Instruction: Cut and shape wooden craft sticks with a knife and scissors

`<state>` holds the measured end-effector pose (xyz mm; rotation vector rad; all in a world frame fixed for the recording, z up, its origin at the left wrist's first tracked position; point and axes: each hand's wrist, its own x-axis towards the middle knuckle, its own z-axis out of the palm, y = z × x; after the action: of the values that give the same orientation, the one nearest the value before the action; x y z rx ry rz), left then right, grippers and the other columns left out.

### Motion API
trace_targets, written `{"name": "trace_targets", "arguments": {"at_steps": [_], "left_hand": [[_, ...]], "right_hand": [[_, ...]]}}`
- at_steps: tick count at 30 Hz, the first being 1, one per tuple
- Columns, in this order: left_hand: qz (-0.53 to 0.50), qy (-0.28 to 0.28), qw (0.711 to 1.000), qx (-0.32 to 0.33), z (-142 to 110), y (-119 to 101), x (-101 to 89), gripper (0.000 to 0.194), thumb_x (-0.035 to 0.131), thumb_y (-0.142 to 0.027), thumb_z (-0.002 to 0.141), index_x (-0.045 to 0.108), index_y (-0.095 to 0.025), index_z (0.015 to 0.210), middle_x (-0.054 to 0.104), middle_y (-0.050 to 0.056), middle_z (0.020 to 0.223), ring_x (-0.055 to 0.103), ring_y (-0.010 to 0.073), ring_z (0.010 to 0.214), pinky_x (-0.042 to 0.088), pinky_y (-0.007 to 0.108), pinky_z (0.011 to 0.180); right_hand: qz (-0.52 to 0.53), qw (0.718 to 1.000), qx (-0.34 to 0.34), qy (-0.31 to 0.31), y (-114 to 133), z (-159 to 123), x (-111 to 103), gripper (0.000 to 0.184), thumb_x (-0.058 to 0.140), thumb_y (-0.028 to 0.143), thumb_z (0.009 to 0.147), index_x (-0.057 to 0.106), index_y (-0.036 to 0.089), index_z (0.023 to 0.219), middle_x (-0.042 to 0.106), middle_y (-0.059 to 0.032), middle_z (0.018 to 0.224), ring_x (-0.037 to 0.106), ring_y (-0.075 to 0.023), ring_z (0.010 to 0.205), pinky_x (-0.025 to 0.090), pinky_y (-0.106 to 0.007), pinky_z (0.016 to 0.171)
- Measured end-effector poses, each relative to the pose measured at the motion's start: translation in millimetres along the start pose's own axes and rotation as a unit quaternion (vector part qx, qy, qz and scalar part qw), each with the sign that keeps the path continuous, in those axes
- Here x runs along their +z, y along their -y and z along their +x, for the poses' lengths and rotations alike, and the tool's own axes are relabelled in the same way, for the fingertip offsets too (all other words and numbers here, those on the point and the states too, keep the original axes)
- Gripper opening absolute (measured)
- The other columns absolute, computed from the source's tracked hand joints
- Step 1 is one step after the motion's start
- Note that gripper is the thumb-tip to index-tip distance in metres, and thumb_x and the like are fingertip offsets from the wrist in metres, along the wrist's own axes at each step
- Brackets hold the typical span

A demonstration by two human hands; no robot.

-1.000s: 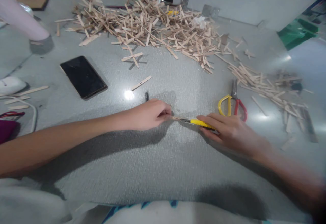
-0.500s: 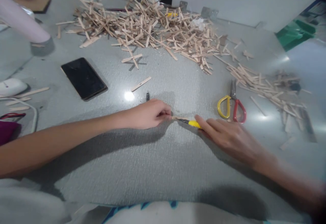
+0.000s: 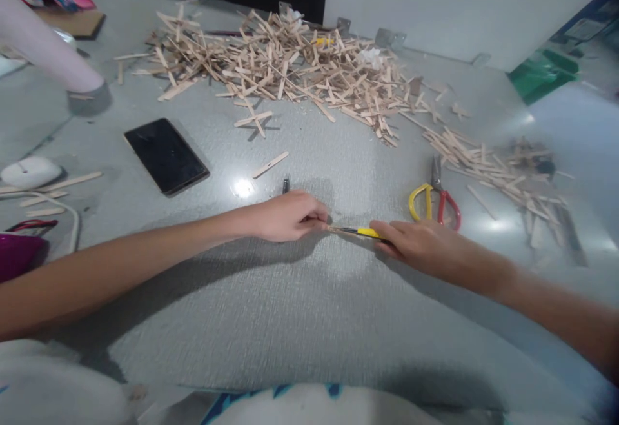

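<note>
My left hand (image 3: 287, 216) rests on the grey table with its fingers curled and pinched on the end of a small wooden stick (image 3: 333, 228). My right hand (image 3: 423, 247) is closed round a yellow utility knife (image 3: 370, 233), whose blade tip points left and meets that stick. Both hands lie low on the table surface (image 3: 290, 309), a short gap between them.
A large heap of wooden sticks (image 3: 290, 64) fills the back of the table, with a smaller pile (image 3: 488, 164) at the right. Yellow-and-red scissors (image 3: 435, 196) lie beside my right hand. A black phone (image 3: 167, 155), a loose stick (image 3: 271, 164) and a white mouse (image 3: 29, 171) lie left.
My right hand slid a little left along the knife, covering more of its yellow handle. The view has tilted slightly. My left hand stays in place.
</note>
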<state>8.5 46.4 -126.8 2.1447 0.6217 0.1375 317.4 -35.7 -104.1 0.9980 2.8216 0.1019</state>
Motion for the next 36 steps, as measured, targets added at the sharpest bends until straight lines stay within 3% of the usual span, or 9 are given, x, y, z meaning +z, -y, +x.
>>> {"name": "trace_targets", "arguments": {"at_steps": [2, 5, 8, 11, 14, 18, 21, 28, 36], "left_hand": [[0.002, -0.006, 1.000, -0.001, 0, 0, 0.9, 0.022, 0.057, -0.016, 0.097, 0.066, -0.018, 0.077, 0.059, -0.002, 0.064, 0.047, 0.0118, 0.054, 0.031, 0.028, 0.062], [-0.005, -0.002, 1.000, 0.007, -1, 1, 1.8, 0.024, 0.056, -0.018, 0.099, 0.063, -0.018, 0.076, 0.057, -0.002, 0.063, 0.045, 0.0120, 0.055, 0.031, 0.028, 0.062], [-0.010, 0.001, 1.000, 0.013, -2, 3, 1.3, 0.025, 0.053, -0.019, 0.100, 0.062, -0.018, 0.077, 0.056, -0.002, 0.063, 0.044, 0.0120, 0.055, 0.031, 0.028, 0.062], [-0.005, -0.006, 1.000, 0.012, -2, 5, 1.2, 0.023, 0.054, -0.019, 0.099, 0.063, -0.018, 0.078, 0.059, -0.001, 0.065, 0.046, 0.0121, 0.056, 0.032, 0.027, 0.063], [0.010, -0.013, 1.000, 0.006, 0, 5, 2.8, 0.021, 0.055, -0.019, 0.098, 0.065, -0.018, 0.079, 0.062, 0.000, 0.068, 0.049, 0.0128, 0.059, 0.033, 0.027, 0.064], [0.015, -0.010, 1.000, 0.011, 1, 4, 5.7, 0.023, 0.053, -0.020, 0.098, 0.064, -0.018, 0.078, 0.058, -0.001, 0.065, 0.046, 0.0129, 0.057, 0.032, 0.028, 0.063], [0.019, -0.023, 0.999, 0.014, -1, 4, 6.1, 0.024, 0.052, -0.020, 0.099, 0.063, -0.019, 0.077, 0.056, -0.002, 0.064, 0.043, 0.0127, 0.057, 0.032, 0.029, 0.064], [0.011, -0.026, 0.999, 0.020, 0, 7, 4.5, 0.022, 0.053, -0.020, 0.097, 0.061, -0.019, 0.077, 0.054, -0.003, 0.063, 0.043, 0.0120, 0.056, 0.031, 0.027, 0.063], [-0.006, -0.079, 0.997, -0.016, -3, 6, 17.5, 0.030, 0.048, -0.032, 0.108, 0.062, -0.019, 0.084, 0.055, -0.002, 0.064, 0.045, 0.0132, 0.057, 0.030, 0.028, 0.061]], "right_hand": [[0.007, 1.000, -0.002, 0.003, 3, 4, -5, 0.032, 0.039, 0.035, 0.121, 0.065, 0.018, 0.113, 0.068, -0.0006, 0.074, 0.051, -0.0149, 0.051, 0.017, -0.035, 0.055], [-0.085, 0.996, 0.005, 0.020, 21, 8, -21, 0.020, 0.049, 0.013, 0.111, 0.068, 0.016, 0.116, 0.066, -0.0025, 0.070, 0.050, -0.0164, 0.048, 0.013, -0.038, 0.054], [-0.148, 0.989, 0.002, 0.013, 32, 10, -29, 0.033, 0.052, -0.001, 0.097, 0.070, 0.015, 0.120, 0.064, -0.0026, 0.067, 0.047, -0.0159, 0.045, 0.011, -0.039, 0.054], [-0.130, 0.991, -0.021, 0.015, 20, 10, -15, 0.019, 0.050, 0.012, 0.109, 0.068, 0.017, 0.115, 0.062, 0.0005, 0.066, 0.048, -0.0161, 0.045, 0.013, -0.039, 0.054], [-0.093, 0.996, -0.008, -0.001, 10, 8, 0, 0.026, 0.043, 0.030, 0.119, 0.065, 0.018, 0.112, 0.065, 0.0012, 0.071, 0.053, -0.0154, 0.049, 0.017, -0.037, 0.054], [-0.113, 0.993, 0.014, 0.030, 27, 8, -14, 0.019, 0.049, 0.009, 0.108, 0.066, 0.016, 0.113, 0.066, -0.0005, 0.069, 0.055, -0.0165, 0.049, 0.017, -0.037, 0.053], [-0.125, 0.991, 0.011, 0.054, 40, 13, -26, 0.030, 0.053, -0.003, 0.094, 0.067, 0.016, 0.112, 0.065, -0.0007, 0.067, 0.054, -0.0164, 0.048, 0.016, -0.039, 0.052], [-0.113, 0.993, 0.030, 0.029, 22, 12, -5, 0.025, 0.045, 0.016, 0.114, 0.069, 0.017, 0.117, 0.066, -0.0011, 0.072, 0.052, -0.0178, 0.049, 0.016, -0.038, 0.051], [-0.178, 0.981, 0.082, -0.012, 55, 14, -31, 0.047, 0.050, -0.007, 0.091, 0.072, 0.013, 0.128, 0.067, -0.0064, 0.074, 0.055, -0.0193, 0.053, 0.028, -0.035, 0.048]]}}
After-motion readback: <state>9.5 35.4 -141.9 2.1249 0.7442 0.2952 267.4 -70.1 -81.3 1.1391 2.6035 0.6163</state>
